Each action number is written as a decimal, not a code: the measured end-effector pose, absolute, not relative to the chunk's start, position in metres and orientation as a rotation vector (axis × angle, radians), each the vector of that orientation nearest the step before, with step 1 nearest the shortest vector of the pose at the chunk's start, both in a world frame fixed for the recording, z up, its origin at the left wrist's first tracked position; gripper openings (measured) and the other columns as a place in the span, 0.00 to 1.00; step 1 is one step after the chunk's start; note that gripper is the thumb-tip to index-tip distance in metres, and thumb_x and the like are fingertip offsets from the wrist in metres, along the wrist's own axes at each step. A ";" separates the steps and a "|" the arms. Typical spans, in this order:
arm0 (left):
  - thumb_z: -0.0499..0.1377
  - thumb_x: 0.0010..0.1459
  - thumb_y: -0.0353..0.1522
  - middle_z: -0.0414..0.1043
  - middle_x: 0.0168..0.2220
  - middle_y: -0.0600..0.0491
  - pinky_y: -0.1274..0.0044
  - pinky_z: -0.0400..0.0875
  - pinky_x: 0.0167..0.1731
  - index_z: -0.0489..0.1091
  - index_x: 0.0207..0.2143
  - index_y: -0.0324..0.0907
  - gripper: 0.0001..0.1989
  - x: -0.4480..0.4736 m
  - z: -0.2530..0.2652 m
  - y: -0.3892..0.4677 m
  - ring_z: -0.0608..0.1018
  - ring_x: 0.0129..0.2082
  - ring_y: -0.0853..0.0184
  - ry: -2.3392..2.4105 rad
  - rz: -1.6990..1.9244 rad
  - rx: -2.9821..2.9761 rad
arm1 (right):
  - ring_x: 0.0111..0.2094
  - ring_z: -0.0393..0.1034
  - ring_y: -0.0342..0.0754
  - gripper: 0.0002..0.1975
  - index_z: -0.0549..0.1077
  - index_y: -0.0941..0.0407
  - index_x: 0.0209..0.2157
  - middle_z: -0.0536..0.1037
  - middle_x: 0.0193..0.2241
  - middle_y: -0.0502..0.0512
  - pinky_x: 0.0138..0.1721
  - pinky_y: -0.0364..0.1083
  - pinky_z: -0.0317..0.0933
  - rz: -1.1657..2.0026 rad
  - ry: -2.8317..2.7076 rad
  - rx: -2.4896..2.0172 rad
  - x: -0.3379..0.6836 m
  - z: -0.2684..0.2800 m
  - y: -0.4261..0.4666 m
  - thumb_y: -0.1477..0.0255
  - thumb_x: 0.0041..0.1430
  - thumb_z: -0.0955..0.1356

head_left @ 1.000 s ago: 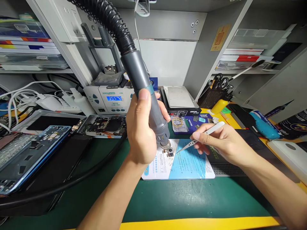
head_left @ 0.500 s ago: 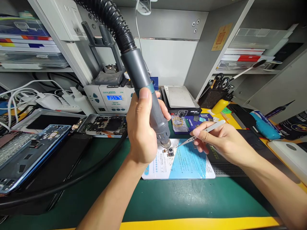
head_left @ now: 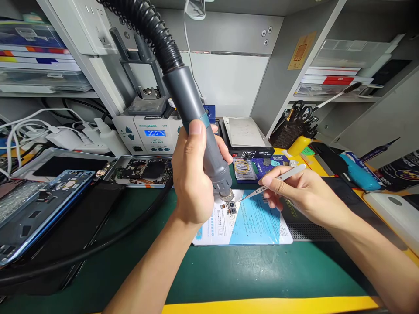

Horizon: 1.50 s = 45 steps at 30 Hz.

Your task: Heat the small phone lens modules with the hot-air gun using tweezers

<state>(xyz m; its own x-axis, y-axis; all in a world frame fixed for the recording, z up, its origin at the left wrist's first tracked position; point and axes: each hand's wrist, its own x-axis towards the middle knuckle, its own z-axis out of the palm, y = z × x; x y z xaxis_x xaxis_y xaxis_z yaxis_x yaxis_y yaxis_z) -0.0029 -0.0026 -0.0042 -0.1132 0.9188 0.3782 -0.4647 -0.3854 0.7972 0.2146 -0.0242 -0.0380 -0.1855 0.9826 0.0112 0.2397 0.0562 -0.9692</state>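
Observation:
My left hand (head_left: pixel 193 174) is wrapped round the grey handle of a hot air gun (head_left: pixel 186 93), its metal nozzle tilted down toward a small phone camera module (head_left: pixel 232 207). The module, with two square lenses, lies on a white and blue printed card (head_left: pixel 258 222). In my right hand (head_left: pixel 297 189) a pair of silver tweezers (head_left: pixel 284 174) is pinched between thumb and fingers. Their tips point left and end just right of the module; whether they touch anything I cannot make out.
Behind my left hand stands the hot air station (head_left: pixel 150 135), its display lit at 355. An opened phone (head_left: pixel 140 170) and a blue phone frame (head_left: pixel 49 209) lie at left. A black cable (head_left: pixel 131 231) crosses the mat. A heating plate (head_left: pixel 245 133) and a tool holder (head_left: pixel 288 133) stand behind.
Hardly anything differs. The whole view has shifted very slightly; both hands, the hot air gun and the tweezers keep their places over the module.

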 end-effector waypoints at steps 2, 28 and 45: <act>0.52 0.66 0.50 0.71 0.25 0.52 0.72 0.67 0.30 0.69 0.38 0.42 0.21 -0.003 -0.004 -0.002 0.74 0.27 0.66 0.619 1.704 1.083 | 0.20 0.74 0.44 0.11 0.78 0.55 0.31 0.78 0.24 0.48 0.20 0.42 0.67 1.197 -1.544 -1.267 0.214 -0.037 -0.024 0.63 0.61 0.73; 0.51 0.67 0.49 0.71 0.26 0.53 0.71 0.67 0.30 0.68 0.38 0.44 0.19 0.002 -0.005 -0.005 0.75 0.27 0.64 0.623 1.686 1.063 | 0.23 0.74 0.45 0.13 0.79 0.57 0.30 0.78 0.27 0.53 0.23 0.43 0.68 1.258 -1.546 -1.331 0.210 -0.028 -0.029 0.61 0.59 0.75; 0.50 0.68 0.49 0.72 0.26 0.53 0.72 0.67 0.30 0.68 0.39 0.43 0.20 0.002 -0.005 -0.006 0.76 0.27 0.65 0.616 1.669 1.081 | 0.23 0.73 0.44 0.14 0.80 0.57 0.28 0.77 0.28 0.53 0.23 0.44 0.67 1.237 -1.565 -1.326 0.207 -0.026 -0.030 0.61 0.59 0.75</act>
